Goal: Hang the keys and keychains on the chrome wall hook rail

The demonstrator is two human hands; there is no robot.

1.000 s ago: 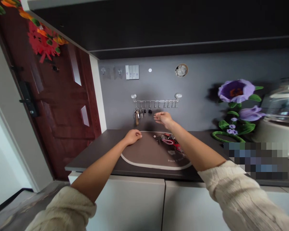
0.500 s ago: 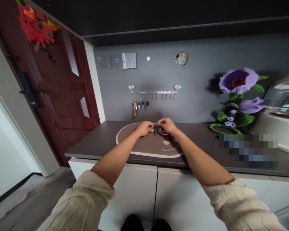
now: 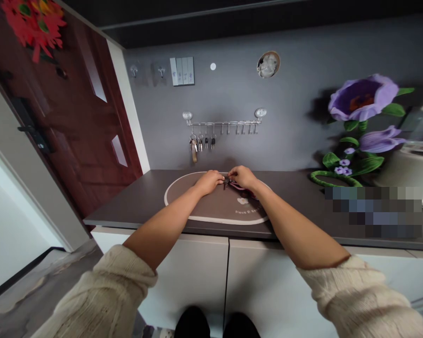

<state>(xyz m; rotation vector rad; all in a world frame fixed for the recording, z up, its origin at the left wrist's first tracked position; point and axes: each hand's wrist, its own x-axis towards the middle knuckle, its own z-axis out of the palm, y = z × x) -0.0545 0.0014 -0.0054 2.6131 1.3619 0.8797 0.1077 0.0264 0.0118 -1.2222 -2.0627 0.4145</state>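
Observation:
Over the brown mat (image 3: pixel 179 197), my left hand (image 3: pixel 210 181) pinches at a small bunch of keys (image 3: pixel 226 184) from the left. From the right, my right hand (image 3: pixel 243 177) has its fingertips closed at the top of the same keys. Fine detail of the ring between the fingertips is too small to make out. A pink strap (image 3: pixel 237 187) lies on the mat under my right hand, and a dark red item beside it is mostly hidden by the wrist.
On the wall, a hook rail (image 3: pixel 225 123) carries several key sets (image 3: pixel 194 145) at its left end. Purple flowers (image 3: pixel 362 101) stand at the right of the dark countertop (image 3: pixel 123 202), near a white appliance (image 3: pixel 404 169). A red door (image 3: pixel 74 117) is at left.
My hands have come closer together, their fingertips now nearly meeting at the keys. The head view has shifted, so the wall and rail sit higher in the picture.

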